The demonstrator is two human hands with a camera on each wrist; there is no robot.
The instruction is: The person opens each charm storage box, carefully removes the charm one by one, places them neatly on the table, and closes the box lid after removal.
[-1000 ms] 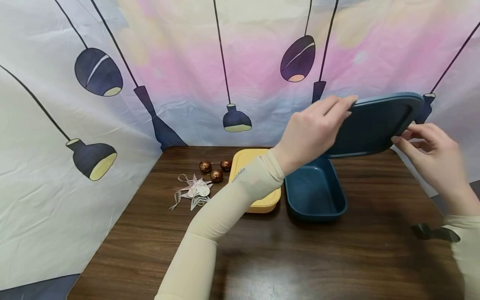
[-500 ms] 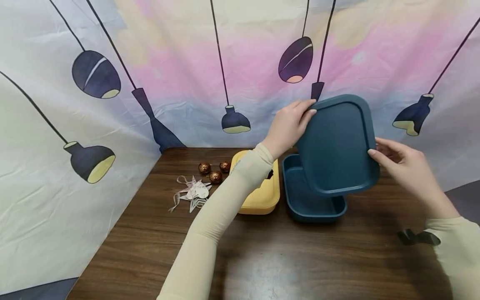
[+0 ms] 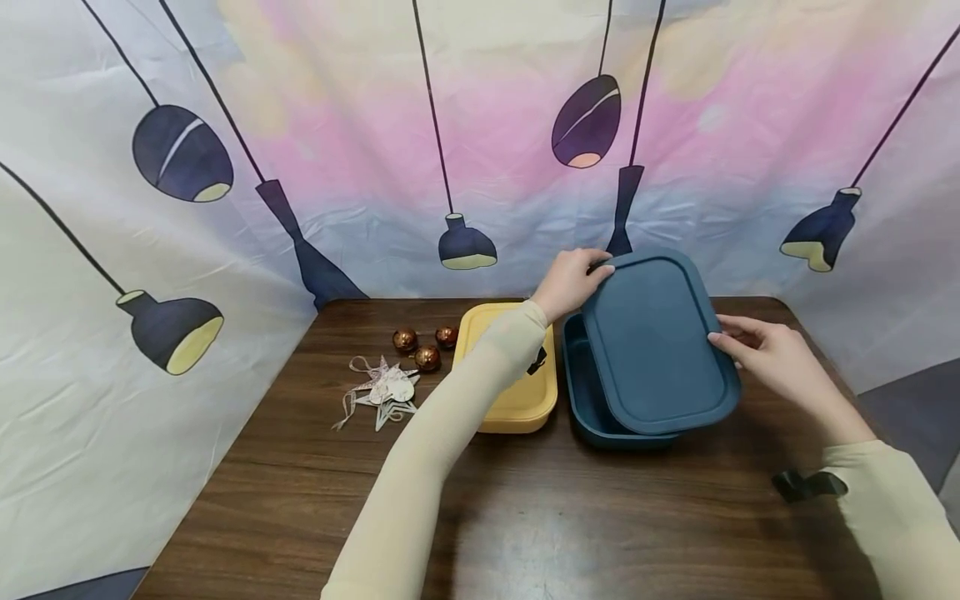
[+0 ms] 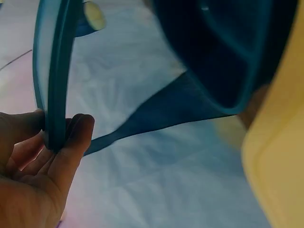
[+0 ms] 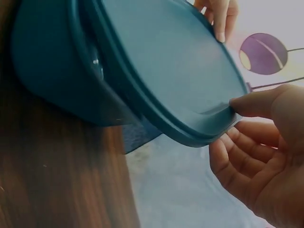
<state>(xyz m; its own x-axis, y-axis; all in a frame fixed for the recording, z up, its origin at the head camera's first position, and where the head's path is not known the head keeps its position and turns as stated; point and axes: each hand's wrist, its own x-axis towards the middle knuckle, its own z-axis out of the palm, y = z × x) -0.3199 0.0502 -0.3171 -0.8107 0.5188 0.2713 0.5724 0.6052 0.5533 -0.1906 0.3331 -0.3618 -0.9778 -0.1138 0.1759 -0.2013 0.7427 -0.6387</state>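
Observation:
A dark teal lid (image 3: 660, 342) is held tilted over the matching teal box (image 3: 588, 392), covering most of its opening. My left hand (image 3: 567, 282) pinches the lid's far left corner; the left wrist view shows thumb and fingers on either side of its rim (image 4: 59, 76). At the lid's right edge, my right hand (image 3: 768, 354) pinches it between thumb and fingers. In the right wrist view the lid (image 5: 175, 61) leans askew near the box's rim, with a gap on the side nearest that camera. Part of the box's inside shows along its left.
Left of the teal box stands a yellow lidded box (image 3: 517, 400), partly behind my left sleeve. Farther left lie several copper-coloured balls (image 3: 427, 358) and white star ornaments (image 3: 390, 387) with ribbons. Behind the wooden table (image 3: 570, 517) hangs a printed cloth (image 3: 360, 125).
The lid has turned from nearly edge-on to show its top face, then come down and left onto the box. Both hands moved with it, keeping their grip.

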